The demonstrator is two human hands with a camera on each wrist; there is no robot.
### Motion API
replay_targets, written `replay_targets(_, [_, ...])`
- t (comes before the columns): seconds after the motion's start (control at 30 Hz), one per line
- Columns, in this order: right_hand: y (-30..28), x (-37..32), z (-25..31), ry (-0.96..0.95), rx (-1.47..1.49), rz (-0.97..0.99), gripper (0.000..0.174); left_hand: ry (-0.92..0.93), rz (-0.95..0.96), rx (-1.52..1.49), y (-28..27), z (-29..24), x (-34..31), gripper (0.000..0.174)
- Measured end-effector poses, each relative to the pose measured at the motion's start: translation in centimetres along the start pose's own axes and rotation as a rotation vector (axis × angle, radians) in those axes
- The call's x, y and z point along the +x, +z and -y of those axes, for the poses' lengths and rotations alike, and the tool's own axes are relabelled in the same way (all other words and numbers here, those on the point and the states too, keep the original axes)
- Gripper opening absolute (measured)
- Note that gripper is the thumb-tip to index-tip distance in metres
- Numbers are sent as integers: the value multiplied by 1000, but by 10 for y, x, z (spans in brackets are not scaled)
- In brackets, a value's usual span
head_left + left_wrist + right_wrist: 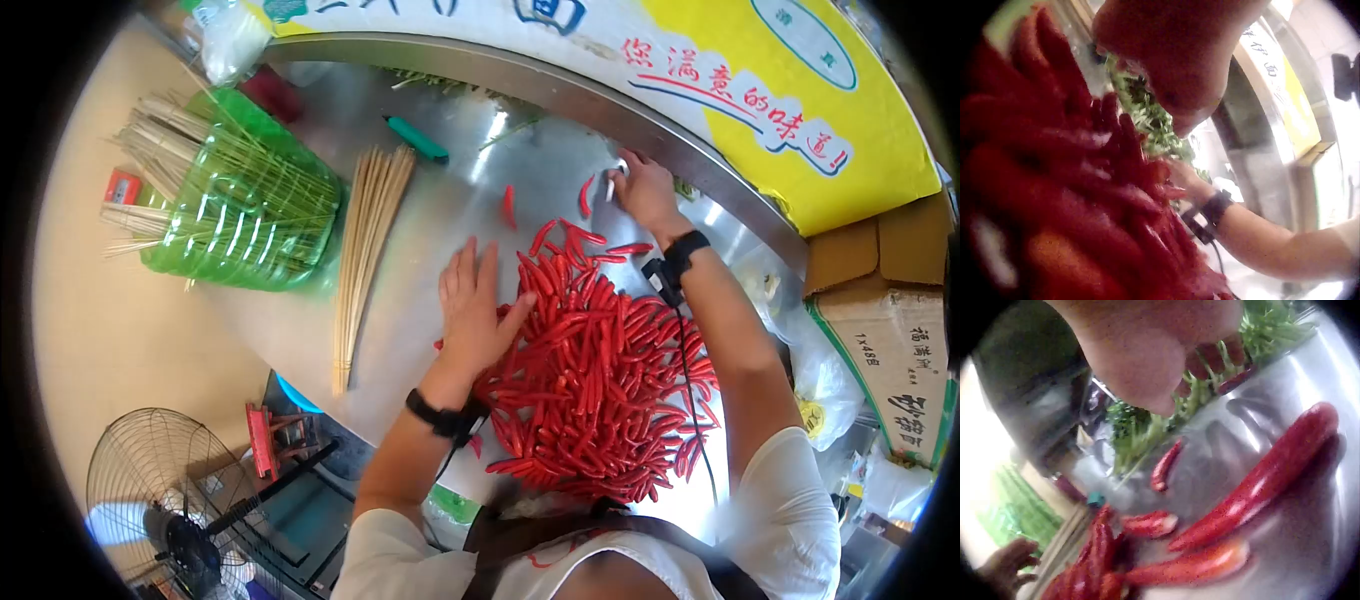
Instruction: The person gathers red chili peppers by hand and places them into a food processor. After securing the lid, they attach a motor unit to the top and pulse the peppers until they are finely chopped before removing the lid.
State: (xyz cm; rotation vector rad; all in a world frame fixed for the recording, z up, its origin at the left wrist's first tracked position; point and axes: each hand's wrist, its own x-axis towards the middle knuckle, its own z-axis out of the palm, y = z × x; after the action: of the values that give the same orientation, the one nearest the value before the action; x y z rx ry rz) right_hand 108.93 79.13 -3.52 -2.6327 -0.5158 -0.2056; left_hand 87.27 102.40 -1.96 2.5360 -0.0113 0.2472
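A large heap of red chillies lies on the metal counter, filling the near side of the left wrist view too. My left hand lies at the heap's left edge, fingers spread and thumb over the chillies. Farther off, my right hand reaches to the counter's back rim, beside a loose chilli. In the right wrist view its fingers bend downward by green stems, with a dark red chilli right at the fingertips; I cannot tell whether they grip it. Loose chillies lie below that hand.
Bamboo skewers lie left of the heap, near a green plastic container full of more skewers. A green-handled tool rests behind them. The raised metal rim bounds the back; a cardboard box stands right, a fan lower left.
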Motion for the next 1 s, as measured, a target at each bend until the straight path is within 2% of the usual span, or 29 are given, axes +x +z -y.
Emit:
replay_targets(0.03, [1, 9, -6, 93, -82, 57, 40, -27, -113, 69, 5, 4, 12, 71])
replay_targets(0.1, [8, 13, -6, 16, -246, -40, 39, -74, 5, 140, 14, 9, 24, 77])
replay_targets(0.17, [16, 13, -4, -143, -228, -125, 38, -65, 160, 149, 22, 3, 28, 78])
replay_targets(0.23, [23, -3, 1, -257, -166, -111, 39, 63, 184, 137, 34, 2, 14, 82])
replay_targets(0.27, [20, -15, 13, -252, 8, -41, 43, 102, 215, 116, 33, -2, 9, 84])
replay_targets(0.3, [14, -31, 26, -233, 46, 56, 46, 139, 258, 91, 31, -7, 1, 86])
replay_targets(0.37, [-7, -66, 50, -342, -28, 177, 43, 148, 357, -19, 17, -21, -13, 94])
replay_targets(0.4, [-15, -81, 52, -323, -9, 269, 46, 155, 393, -70, 8, -27, -18, 99])
replay_targets(0.53, [-52, -141, 66, -194, 158, 535, 66, -34, 467, 11, -17, -58, -51, 119])
replay_targets(0.57, [-60, -153, 71, -146, 218, 571, 72, -63, 461, -23, -15, -63, -57, 118])
replay_targets(0.6, [-54, -163, 68, -137, 261, 569, 87, -88, 450, -57, -10, -66, -62, 117])
replay_targets(0.7, [-43, -189, 77, -23, 477, 459, 88, -130, 391, -285, 19, -71, -72, 111])
replay_targets(0.73, [-37, -194, 73, -36, 555, 396, 82, -136, 367, -379, 27, -70, -72, 108])
replay_targets(0.83, [-46, -201, 74, 359, 1089, 571, 73, -79, 424, -785, 36, -67, -66, 99])
replay_targets(0.87, [-48, -209, 75, 405, 1152, 478, 60, -79, 377, -841, 38, -70, -66, 85])
replay_targets(0.97, [-56, -226, 64, 413, 1028, 325, 51, -100, 386, -949, 42, -76, -70, 69])
replay_targets(1.0, [-64, -232, 64, 372, 964, 268, 44, -111, 360, -940, 47, -78, -73, 51])
